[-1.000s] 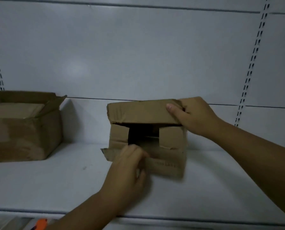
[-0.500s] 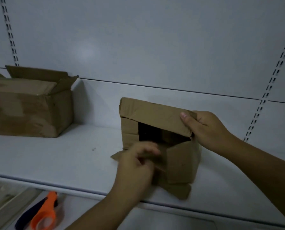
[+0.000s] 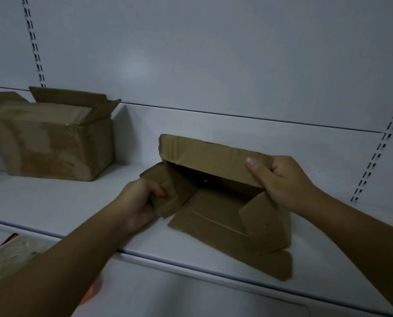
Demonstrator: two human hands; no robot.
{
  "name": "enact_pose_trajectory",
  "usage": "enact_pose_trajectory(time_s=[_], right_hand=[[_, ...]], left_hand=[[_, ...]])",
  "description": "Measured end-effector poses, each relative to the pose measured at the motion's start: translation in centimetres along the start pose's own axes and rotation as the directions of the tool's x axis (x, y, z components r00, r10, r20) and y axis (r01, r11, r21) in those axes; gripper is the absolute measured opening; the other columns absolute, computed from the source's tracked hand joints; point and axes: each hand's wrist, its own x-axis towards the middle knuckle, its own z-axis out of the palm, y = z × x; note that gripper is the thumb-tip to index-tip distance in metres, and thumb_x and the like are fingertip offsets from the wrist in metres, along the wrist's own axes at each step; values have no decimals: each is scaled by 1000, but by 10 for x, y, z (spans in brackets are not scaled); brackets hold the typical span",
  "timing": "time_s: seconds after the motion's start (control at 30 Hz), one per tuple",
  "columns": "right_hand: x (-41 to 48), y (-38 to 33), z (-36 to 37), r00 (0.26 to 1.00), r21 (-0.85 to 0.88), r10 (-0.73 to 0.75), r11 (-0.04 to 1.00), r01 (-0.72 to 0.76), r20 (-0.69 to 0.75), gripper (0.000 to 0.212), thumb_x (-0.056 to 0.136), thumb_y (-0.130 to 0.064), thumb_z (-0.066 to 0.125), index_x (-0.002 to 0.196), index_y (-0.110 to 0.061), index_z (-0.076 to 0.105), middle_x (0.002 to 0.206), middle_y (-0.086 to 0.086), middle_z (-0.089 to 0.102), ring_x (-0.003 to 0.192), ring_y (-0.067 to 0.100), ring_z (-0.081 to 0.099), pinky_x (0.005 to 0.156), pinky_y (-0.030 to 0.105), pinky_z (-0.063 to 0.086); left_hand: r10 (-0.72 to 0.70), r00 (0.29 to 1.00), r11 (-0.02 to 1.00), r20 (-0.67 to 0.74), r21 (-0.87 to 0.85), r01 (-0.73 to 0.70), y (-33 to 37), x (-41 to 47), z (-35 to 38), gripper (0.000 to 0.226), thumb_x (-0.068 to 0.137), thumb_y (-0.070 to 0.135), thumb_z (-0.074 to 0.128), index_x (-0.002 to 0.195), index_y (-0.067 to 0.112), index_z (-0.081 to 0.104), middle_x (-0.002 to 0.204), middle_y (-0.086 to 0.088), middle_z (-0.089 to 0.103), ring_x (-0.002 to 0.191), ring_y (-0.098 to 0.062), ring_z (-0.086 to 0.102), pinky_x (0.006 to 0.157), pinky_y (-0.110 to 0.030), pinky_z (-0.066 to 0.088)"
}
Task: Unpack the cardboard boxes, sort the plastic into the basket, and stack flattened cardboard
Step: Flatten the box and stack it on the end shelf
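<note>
A small brown cardboard box (image 3: 216, 202) lies on its side on the white shelf (image 3: 53, 202), its opening facing me and its flaps spread out. The inside looks dark and bare. My left hand (image 3: 143, 202) grips the left side flap and holds it folded outward. My right hand (image 3: 280, 181) grips the top flap at its right end, thumb on the front face. The lower flap lies flat and reaches over the shelf's front edge.
A bigger open cardboard box (image 3: 53, 138) stands at the back left of the shelf, with flat cardboard inside. Below the shelf's front edge at the lower left lie a plastic-wrapped item (image 3: 5, 259) and something orange (image 3: 92, 294). The wall panel rises directly behind.
The view dropped and shifted right. My left hand pulled the left flap outward, so the box's opening is much wider; the lower flap has folded down flat. My right hand kept its hold.
</note>
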Motion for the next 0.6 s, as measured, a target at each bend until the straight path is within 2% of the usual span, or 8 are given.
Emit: enact_pose_trajectory(time_s=[0.07,0.17,0.23,0.3,0.33,0.4,0.5,0.6], right_hand=[[-3,-8,13,994,-36,-89,995,91,71,24,81,-57,57,90,-36,66,82,-22,66,83,-8,59,76,8,42],[2,-9,25,949,-251,-211,930,269,234,41,78,-59,53,113,-39,61,118,-23,60,114,-4,46,112,32,20],[6,-13,25,937,-259,-175,931,258,304,36,83,-44,59,119,-40,57,128,-22,55,122,-2,42,117,37,5],[9,-21,29,920,-279,-147,925,258,363,43,83,-25,61,123,-39,54,133,-20,52,128,2,38,118,39,-2],[10,-25,34,910,-308,-143,911,275,390,47,82,-20,59,124,-39,54,135,-19,51,130,3,36,118,40,-4],[13,-35,45,884,-358,-114,885,298,453,53,79,-14,57,126,-37,53,136,-16,51,131,5,34,118,42,-8],[19,-43,57,863,-332,-121,890,314,491,53,76,-10,55,122,-36,57,128,-13,57,126,7,40,117,43,-9],[23,-40,46,847,-222,-74,950,221,526,49,78,-10,56,119,-37,56,130,-14,54,125,4,41,118,40,-7]], left_hand=[[-31,999,999,28,-22,32,3,-9,-11,55,68,-16,33,109,6,63,99,-17,71,82,-33,70,61,-38,59],[-77,993,997,84,18,75,15,-22,-23,59,69,-18,22,101,4,66,96,-19,71,79,-30,71,58,-38,59],[-7,1000,999,-14,48,8,29,-21,-35,64,64,-19,19,100,5,67,105,-21,68,80,-29,70,60,-35,59],[188,945,964,-268,233,-125,49,-17,-42,56,75,-18,23,109,8,60,121,-18,61,87,-23,65,68,-32,54],[346,861,895,-372,407,-184,58,-14,-40,48,81,-14,29,111,10,59,123,-15,59,91,-21,60,74,-31,50],[591,774,638,-229,720,-274,69,-11,-21,39,88,-7,39,114,13,60,112,-5,61,95,-14,56,79,-26,46],[306,934,336,188,896,-290,63,-2,27,34,93,7,47,125,16,55,117,1,60,101,-9,54,81,-17,41],[87,955,9,285,958,-287,39,24,47,44,99,31,38,140,16,37,148,-5,35,127,-17,38,96,-16,26]])
